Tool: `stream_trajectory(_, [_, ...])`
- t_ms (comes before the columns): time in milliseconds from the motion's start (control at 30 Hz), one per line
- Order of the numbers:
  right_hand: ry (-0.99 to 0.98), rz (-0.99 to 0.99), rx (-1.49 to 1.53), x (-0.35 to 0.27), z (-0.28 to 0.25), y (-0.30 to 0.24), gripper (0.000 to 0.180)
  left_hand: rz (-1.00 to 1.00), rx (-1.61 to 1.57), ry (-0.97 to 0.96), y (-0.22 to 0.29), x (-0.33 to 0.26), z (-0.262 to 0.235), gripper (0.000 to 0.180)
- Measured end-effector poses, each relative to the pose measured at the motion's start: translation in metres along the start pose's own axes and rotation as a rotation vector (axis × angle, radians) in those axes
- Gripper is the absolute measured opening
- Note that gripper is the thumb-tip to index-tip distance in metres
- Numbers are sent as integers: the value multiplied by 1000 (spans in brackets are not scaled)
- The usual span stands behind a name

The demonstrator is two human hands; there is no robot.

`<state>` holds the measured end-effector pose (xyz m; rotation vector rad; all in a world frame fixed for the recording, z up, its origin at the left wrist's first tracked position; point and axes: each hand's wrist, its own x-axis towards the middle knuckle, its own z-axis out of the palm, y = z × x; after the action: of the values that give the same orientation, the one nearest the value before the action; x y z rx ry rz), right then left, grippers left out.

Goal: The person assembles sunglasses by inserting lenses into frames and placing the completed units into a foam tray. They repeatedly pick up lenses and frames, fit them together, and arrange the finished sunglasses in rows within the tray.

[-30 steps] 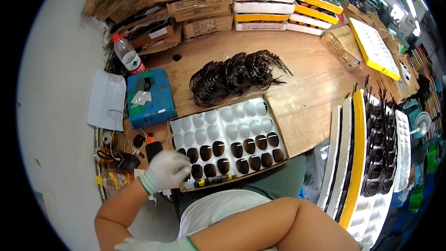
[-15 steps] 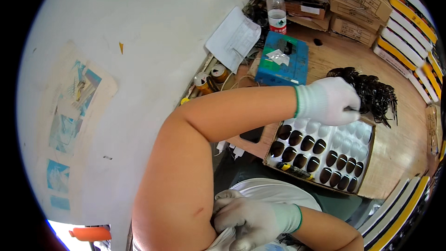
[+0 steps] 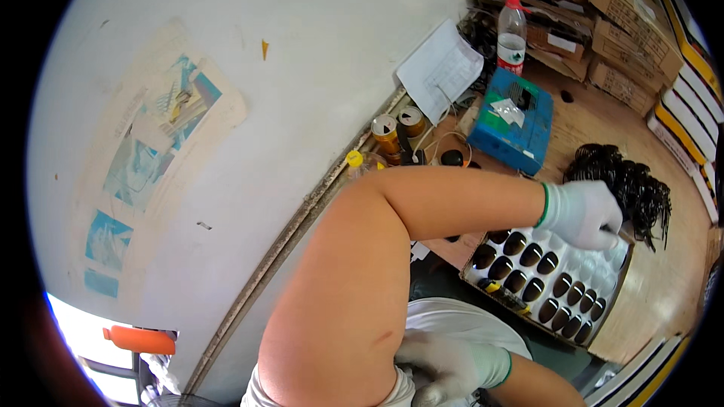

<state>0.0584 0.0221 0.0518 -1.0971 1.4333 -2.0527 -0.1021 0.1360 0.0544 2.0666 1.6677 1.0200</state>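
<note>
Head view: we find the gloved left hand point(image 3: 584, 215) extended above the far edge of a shallow carton point(image 3: 620, 280), directly beside a heap of dark, thin curved pieces point(image 3: 618, 177). Its fingers curl inward; we cannot tell whether they grip anything or whether the glove touches the heap. The gloved right hand point(image 3: 456, 369) is low in the view, against the white shirt point(image 3: 460, 316), behind the bent left arm. It is blurred and partly hidden, so we cannot tell how its fingers stand. The 2 hands are well apart.

The carton lies on the wooden table point(image 3: 664, 279), near the person's lap. Inside it we note a white tray point(image 3: 567, 264) in 2 blocks, with brown lenses point(image 3: 547, 262) in the nearer rows and mostly pale pockets farther back. A yellow-and-black marker point(image 3: 505, 295) lies along the near edge. The heap rests on the table just beyond the carton.

To the left of the heap we record a blue box point(image 3: 520, 151), a red-capped bottle point(image 3: 511, 38) behind it, a sheet of paper point(image 3: 441, 71) and 2 cans point(image 3: 385, 132). Brown cartons point(image 3: 633, 15) and white-and-yellow trays point(image 3: 682, 124) are stacked at the far side.
</note>
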Motion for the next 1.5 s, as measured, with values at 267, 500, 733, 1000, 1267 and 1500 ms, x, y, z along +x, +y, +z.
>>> stream_trajectory(267, [184,186,-138,-46,-21,-25,59,-36,-60,-46,-18,-48,41,29])
stream_trajectory(500, [992,779,-675,-195,-2,-13,43,-399,-277,201,11,-138,37,17])
stream_trajectory(733, [1084,995,-1449,-219,-70,63,29,242,-581,-120,98,-52,106,43])
stream_trajectory(1000, [1089,1500,-1225,-182,-114,65,61,317,-829,-774,249,18,133,64])
stream_trajectory(1267, [1081,1389,-1318,-183,-112,68,54,670,-1146,-494,320,11,191,43])
stream_trajectory(1500, [1132,1046,-1245,-225,-90,70,28,682,-1038,-290,302,-16,165,31])
